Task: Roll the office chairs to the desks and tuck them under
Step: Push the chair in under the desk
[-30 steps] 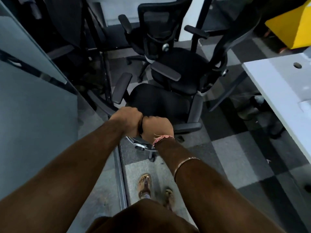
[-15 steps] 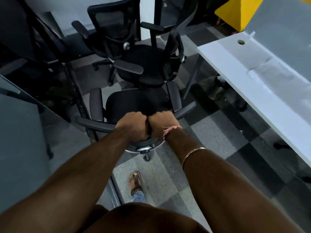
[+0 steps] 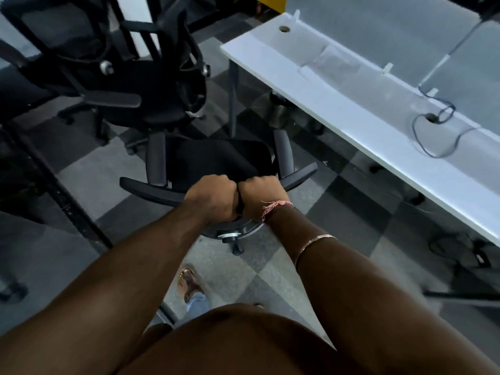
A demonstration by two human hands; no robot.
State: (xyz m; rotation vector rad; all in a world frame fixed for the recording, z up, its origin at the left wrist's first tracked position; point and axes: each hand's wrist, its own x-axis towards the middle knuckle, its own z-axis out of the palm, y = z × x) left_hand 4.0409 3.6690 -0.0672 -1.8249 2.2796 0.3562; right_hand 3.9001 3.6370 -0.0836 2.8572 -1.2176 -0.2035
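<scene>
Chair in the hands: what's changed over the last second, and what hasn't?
The chair has swung round: its seat pointed at the other chairs, now it is angled more toward the white desk, which has come nearer on the right. It is not tucked under yet. Unchanged: left hand and right hand grip its backrest side by side.

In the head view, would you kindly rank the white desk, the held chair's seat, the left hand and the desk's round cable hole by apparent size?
1. White desk
2. Chair seat
3. Left hand, nearer the camera, so only apparently this size
4. Round cable hole
</scene>
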